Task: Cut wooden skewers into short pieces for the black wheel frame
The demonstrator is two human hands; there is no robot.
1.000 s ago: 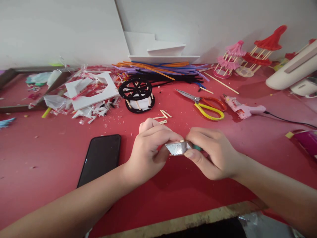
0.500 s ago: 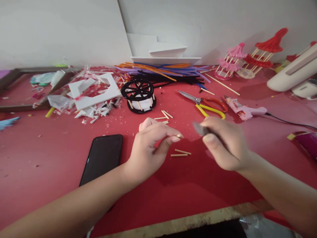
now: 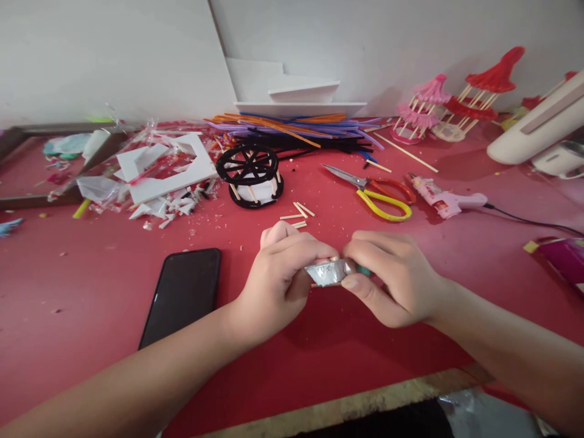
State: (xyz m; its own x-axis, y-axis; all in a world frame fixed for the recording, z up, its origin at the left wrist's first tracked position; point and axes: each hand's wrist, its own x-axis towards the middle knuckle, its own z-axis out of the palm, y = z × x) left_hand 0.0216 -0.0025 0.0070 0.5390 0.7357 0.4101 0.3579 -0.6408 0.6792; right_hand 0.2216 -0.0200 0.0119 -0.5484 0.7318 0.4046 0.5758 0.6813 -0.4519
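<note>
My left hand [image 3: 278, 274] and my right hand [image 3: 392, 277] meet over the red table [image 3: 91, 274]. The right hand is closed on a small knife whose silver blade [image 3: 325, 273] points left; a bit of teal handle shows by the fingers. Thumb and forefinger of the left hand pinch a short wooden stick against the blade's top edge; only its tip shows. Several cut stick pieces [image 3: 298, 214] lie just beyond the hands. A black wheel-shaped model [image 3: 250, 175] on stick posts stands farther back.
A black phone [image 3: 185, 292] lies left of my left wrist. Scissors [image 3: 374, 191] and a pink glue gun [image 3: 444, 199] with its cord lie at the right. Pipe cleaners [image 3: 296, 128], white foam scraps [image 3: 159, 173] and red and pink stick models [image 3: 456, 100] line the back.
Half a second ago my right hand had lifted the knife away to the right, leaving two stick pieces on the table. Now both hands are together again, blade against the pinched stick.
</note>
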